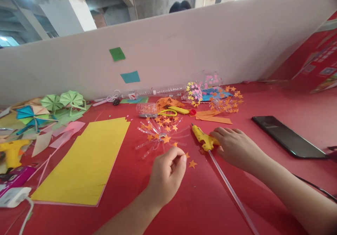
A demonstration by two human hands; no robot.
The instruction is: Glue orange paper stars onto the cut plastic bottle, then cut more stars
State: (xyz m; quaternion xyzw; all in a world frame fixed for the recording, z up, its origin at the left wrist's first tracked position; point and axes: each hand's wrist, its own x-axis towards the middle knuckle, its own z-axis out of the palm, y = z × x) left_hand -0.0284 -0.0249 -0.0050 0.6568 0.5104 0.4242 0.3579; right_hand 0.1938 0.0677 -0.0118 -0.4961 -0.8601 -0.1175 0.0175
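My right hand point(235, 148) has its fingers on the handle of a yellow glue gun point(202, 137), which lies on its side on the red table. A long clear glue stick point(231, 191) runs out of the gun's back toward me. My left hand point(167, 173) is closed, thumb and fingertips pinched together; what they hold, if anything, is hidden. Just beyond it, a cut plastic bottle piece point(162, 136) lies spread in clear strips, with orange paper stars on several of them. A loose orange star point(193, 164) lies on the table between my hands.
Yellow paper sheets point(86, 161) lie at left, beside paper scraps, folded paper fans point(72, 98) and another yellow glue gun point(12, 152). Yellow-handled scissors point(168, 113), orange strips point(214, 118) and star-covered bottle pieces point(194, 93) lie behind. A phone point(288, 136) is at right; a white partition point(163, 52) stands behind.
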